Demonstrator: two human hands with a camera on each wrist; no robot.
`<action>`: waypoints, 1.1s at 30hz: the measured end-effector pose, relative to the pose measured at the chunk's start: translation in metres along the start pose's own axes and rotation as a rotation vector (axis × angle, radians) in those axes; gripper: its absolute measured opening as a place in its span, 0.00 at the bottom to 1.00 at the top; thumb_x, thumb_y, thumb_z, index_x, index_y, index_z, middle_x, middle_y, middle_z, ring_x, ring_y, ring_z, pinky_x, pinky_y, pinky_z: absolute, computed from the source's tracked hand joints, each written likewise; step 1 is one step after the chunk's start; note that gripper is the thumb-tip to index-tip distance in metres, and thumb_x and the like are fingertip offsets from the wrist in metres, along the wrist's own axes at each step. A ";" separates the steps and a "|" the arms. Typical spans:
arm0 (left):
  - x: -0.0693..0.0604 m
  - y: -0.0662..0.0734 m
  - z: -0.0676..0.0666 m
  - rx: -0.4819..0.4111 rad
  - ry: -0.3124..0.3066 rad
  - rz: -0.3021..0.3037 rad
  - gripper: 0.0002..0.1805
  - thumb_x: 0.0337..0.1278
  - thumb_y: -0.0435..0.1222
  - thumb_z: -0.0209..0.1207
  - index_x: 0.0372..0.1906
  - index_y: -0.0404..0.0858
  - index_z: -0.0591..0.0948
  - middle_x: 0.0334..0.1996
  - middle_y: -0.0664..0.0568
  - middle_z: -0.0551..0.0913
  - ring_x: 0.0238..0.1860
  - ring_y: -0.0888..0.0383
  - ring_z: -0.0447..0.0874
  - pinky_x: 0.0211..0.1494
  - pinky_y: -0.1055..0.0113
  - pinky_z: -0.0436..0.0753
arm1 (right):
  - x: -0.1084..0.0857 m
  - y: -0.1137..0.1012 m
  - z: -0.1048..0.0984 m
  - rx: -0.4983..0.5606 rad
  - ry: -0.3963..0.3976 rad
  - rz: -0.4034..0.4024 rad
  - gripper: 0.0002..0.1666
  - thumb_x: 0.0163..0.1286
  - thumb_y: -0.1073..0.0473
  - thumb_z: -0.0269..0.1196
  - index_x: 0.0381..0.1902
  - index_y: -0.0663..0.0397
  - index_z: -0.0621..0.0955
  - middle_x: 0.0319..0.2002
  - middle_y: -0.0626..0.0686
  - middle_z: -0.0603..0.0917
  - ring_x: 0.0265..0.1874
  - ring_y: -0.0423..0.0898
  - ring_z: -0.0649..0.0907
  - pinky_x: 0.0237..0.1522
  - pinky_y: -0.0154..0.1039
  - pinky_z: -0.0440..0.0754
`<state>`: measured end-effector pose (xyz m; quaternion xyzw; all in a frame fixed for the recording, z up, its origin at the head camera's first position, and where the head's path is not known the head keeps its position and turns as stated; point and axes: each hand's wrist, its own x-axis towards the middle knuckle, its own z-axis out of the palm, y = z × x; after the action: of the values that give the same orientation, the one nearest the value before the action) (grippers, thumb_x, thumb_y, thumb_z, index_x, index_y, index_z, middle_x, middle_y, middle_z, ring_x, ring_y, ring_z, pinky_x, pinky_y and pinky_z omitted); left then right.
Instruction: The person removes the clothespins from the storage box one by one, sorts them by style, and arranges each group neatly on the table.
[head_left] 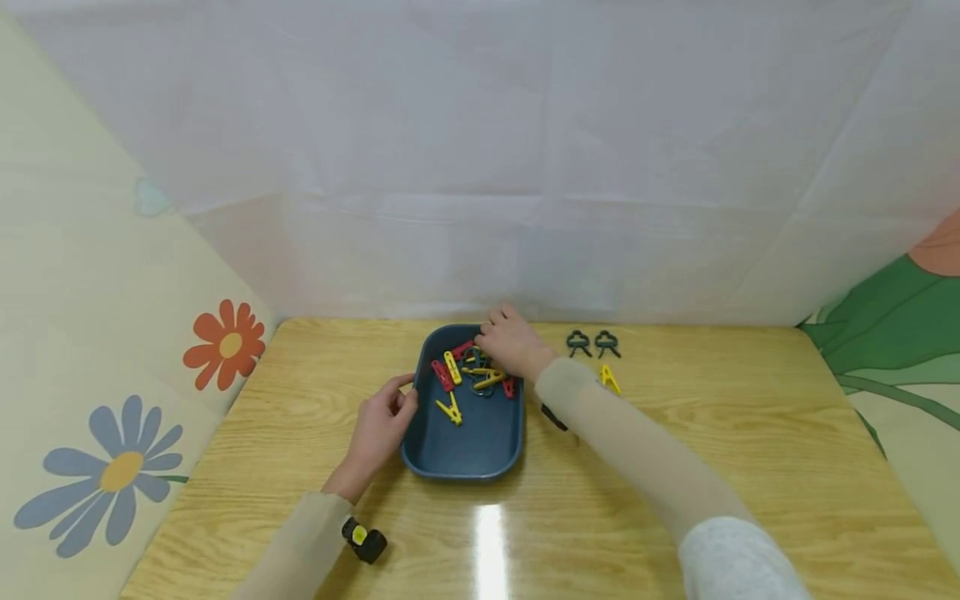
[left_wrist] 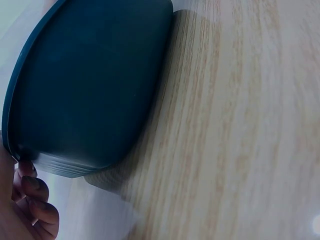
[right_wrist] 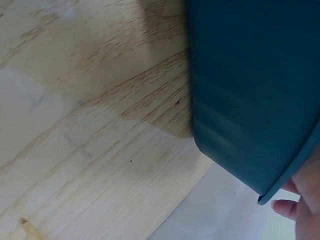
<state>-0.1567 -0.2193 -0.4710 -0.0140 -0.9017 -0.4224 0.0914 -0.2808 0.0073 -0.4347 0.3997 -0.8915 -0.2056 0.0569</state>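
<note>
A dark blue plastic tray (head_left: 465, 454) stands on the table with several small clips in its far half. Among them are a red clothespin (head_left: 442, 376), a yellow clothespin (head_left: 452, 367) and some dark green clips. My left hand (head_left: 378, 425) grips the tray's left rim; in the left wrist view its fingers (left_wrist: 37, 192) curl under the edge. At the far right corner my right hand (head_left: 517, 343) holds the rim, fingertips (right_wrist: 285, 208) outside the wall in the right wrist view. That hand partly covers the clips beneath it.
Right of the tray, two dark green cloud-shaped clips (head_left: 578, 342) lie side by side near the table's back edge. A yellow clothespin (head_left: 609, 379) lies in front of them, close to the right forearm. A white sheet (head_left: 450, 167) hangs behind the wooden table (head_left: 712, 433).
</note>
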 end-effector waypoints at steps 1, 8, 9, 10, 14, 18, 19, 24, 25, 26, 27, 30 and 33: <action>0.000 0.000 0.000 0.001 -0.001 0.001 0.18 0.74 0.32 0.57 0.62 0.30 0.81 0.24 0.51 0.76 0.23 0.61 0.70 0.28 0.70 0.70 | 0.000 0.000 0.000 0.001 0.000 0.003 0.22 0.73 0.41 0.67 0.60 0.38 0.84 0.54 0.44 0.85 0.53 0.48 0.77 0.58 0.45 0.67; 0.001 -0.002 0.000 -0.002 -0.001 0.010 0.18 0.74 0.32 0.57 0.62 0.30 0.81 0.24 0.51 0.77 0.23 0.61 0.70 0.28 0.70 0.70 | 0.000 -0.001 -0.001 0.008 -0.021 0.016 0.20 0.75 0.42 0.66 0.60 0.39 0.85 0.56 0.45 0.85 0.59 0.49 0.77 0.64 0.49 0.67; 0.001 -0.002 0.000 -0.003 0.000 0.012 0.17 0.73 0.32 0.57 0.62 0.30 0.81 0.24 0.51 0.77 0.23 0.61 0.70 0.28 0.70 0.70 | 0.000 -0.002 -0.001 0.009 -0.024 0.015 0.19 0.75 0.43 0.66 0.59 0.39 0.85 0.56 0.45 0.84 0.59 0.49 0.77 0.65 0.49 0.67; 0.001 -0.003 0.000 -0.005 0.001 0.013 0.17 0.73 0.31 0.57 0.61 0.30 0.82 0.24 0.51 0.77 0.23 0.61 0.70 0.28 0.70 0.70 | 0.000 -0.002 0.000 0.012 -0.026 0.014 0.19 0.75 0.43 0.65 0.59 0.39 0.85 0.56 0.45 0.84 0.59 0.49 0.77 0.65 0.49 0.66; 0.000 -0.004 0.002 -0.008 -0.006 0.008 0.18 0.73 0.32 0.57 0.61 0.30 0.82 0.24 0.51 0.76 0.22 0.62 0.70 0.28 0.70 0.70 | -0.003 -0.002 0.000 0.042 -0.024 0.013 0.19 0.74 0.43 0.66 0.58 0.40 0.85 0.55 0.45 0.85 0.58 0.49 0.77 0.64 0.49 0.67; 0.000 -0.004 0.002 -0.008 -0.008 -0.004 0.18 0.73 0.33 0.57 0.62 0.30 0.81 0.24 0.51 0.76 0.23 0.61 0.70 0.28 0.70 0.69 | -0.006 0.001 -0.002 0.070 -0.014 0.016 0.22 0.72 0.40 0.67 0.58 0.42 0.85 0.54 0.46 0.84 0.59 0.49 0.78 0.63 0.49 0.69; 0.000 -0.004 0.001 -0.006 -0.009 -0.005 0.18 0.73 0.33 0.57 0.62 0.30 0.81 0.24 0.51 0.76 0.23 0.60 0.70 0.28 0.70 0.70 | -0.007 0.002 -0.003 0.076 -0.016 0.017 0.23 0.72 0.39 0.67 0.58 0.42 0.85 0.55 0.47 0.84 0.60 0.49 0.78 0.64 0.49 0.69; 0.003 -0.003 0.000 0.001 -0.017 -0.008 0.19 0.74 0.33 0.57 0.63 0.30 0.80 0.24 0.51 0.77 0.24 0.59 0.71 0.28 0.70 0.70 | -0.010 0.009 -0.008 0.112 -0.036 0.022 0.26 0.73 0.37 0.66 0.59 0.44 0.84 0.57 0.49 0.83 0.63 0.51 0.77 0.68 0.52 0.68; 0.003 -0.003 0.000 0.001 -0.017 -0.006 0.19 0.74 0.33 0.57 0.63 0.30 0.81 0.24 0.51 0.77 0.24 0.59 0.71 0.28 0.70 0.70 | -0.011 0.011 -0.010 0.123 -0.035 0.022 0.26 0.73 0.37 0.66 0.59 0.44 0.84 0.57 0.49 0.83 0.63 0.51 0.77 0.69 0.53 0.68; 0.004 -0.003 0.000 0.000 -0.017 -0.006 0.19 0.74 0.33 0.57 0.63 0.30 0.81 0.24 0.51 0.77 0.24 0.59 0.71 0.28 0.70 0.70 | -0.011 0.012 -0.011 0.131 -0.035 0.021 0.26 0.73 0.37 0.66 0.60 0.45 0.83 0.58 0.49 0.83 0.63 0.51 0.77 0.69 0.53 0.67; 0.004 -0.004 0.000 0.001 -0.016 -0.005 0.19 0.74 0.33 0.57 0.63 0.30 0.81 0.24 0.51 0.77 0.23 0.59 0.71 0.28 0.70 0.70 | -0.012 0.014 -0.012 0.138 -0.035 0.018 0.27 0.73 0.37 0.66 0.61 0.45 0.83 0.58 0.49 0.83 0.63 0.51 0.77 0.70 0.54 0.67; 0.006 -0.005 0.000 0.002 -0.012 -0.002 0.18 0.74 0.33 0.57 0.63 0.30 0.81 0.24 0.51 0.77 0.23 0.60 0.71 0.28 0.70 0.70 | -0.015 0.020 -0.017 0.165 -0.022 0.013 0.28 0.73 0.37 0.66 0.62 0.46 0.83 0.60 0.50 0.83 0.64 0.52 0.77 0.72 0.55 0.66; 0.008 -0.006 0.000 0.005 -0.005 0.001 0.18 0.73 0.33 0.57 0.62 0.30 0.81 0.24 0.51 0.77 0.23 0.61 0.70 0.28 0.70 0.70 | -0.021 0.027 -0.021 0.203 -0.007 0.016 0.29 0.73 0.38 0.65 0.63 0.47 0.82 0.62 0.51 0.82 0.66 0.52 0.76 0.72 0.56 0.66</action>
<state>-0.1648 -0.2235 -0.4736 -0.0152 -0.9030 -0.4200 0.0895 -0.2800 0.0320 -0.4032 0.3957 -0.9110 -0.1152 0.0145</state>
